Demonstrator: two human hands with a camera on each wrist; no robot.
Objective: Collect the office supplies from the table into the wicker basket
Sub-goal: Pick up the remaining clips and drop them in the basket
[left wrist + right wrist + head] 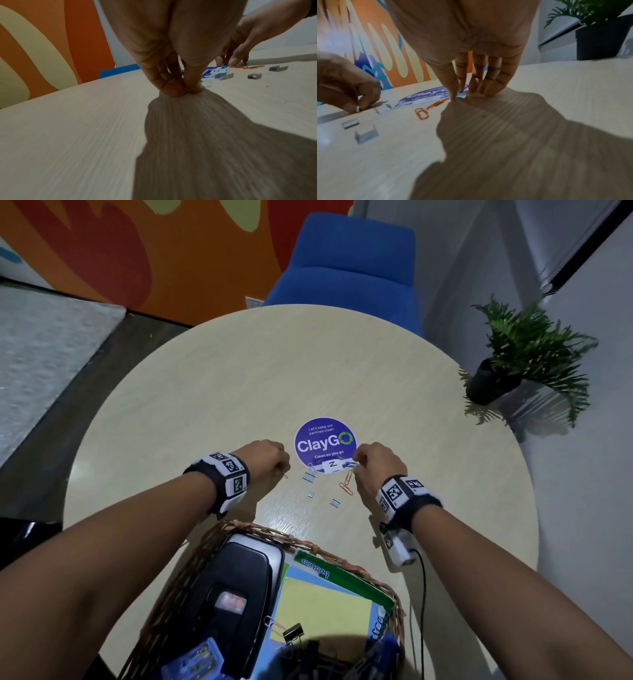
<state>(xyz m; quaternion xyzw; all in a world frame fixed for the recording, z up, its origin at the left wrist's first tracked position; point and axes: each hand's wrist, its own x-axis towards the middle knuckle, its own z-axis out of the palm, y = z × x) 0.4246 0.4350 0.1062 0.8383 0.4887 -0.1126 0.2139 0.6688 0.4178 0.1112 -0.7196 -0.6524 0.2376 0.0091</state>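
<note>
Mostly done: basket (pixel 164 594) holds the stapler (pixel 236 594) and pads. On the worktop (pixel 205 392): staple strips (pixel 310 477), orange clips (pixel 346 484). Left hand (pixel 265 462) pinches a small clip; right hand (pixel 376 463) fingers nipping a blue clip (pixel 461 94).

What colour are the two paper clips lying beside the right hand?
Orange; the paper clips show best in the right wrist view.

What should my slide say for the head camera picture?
Both hands, left hand and right hand, pick up paper clips near the wicker basket.
</note>
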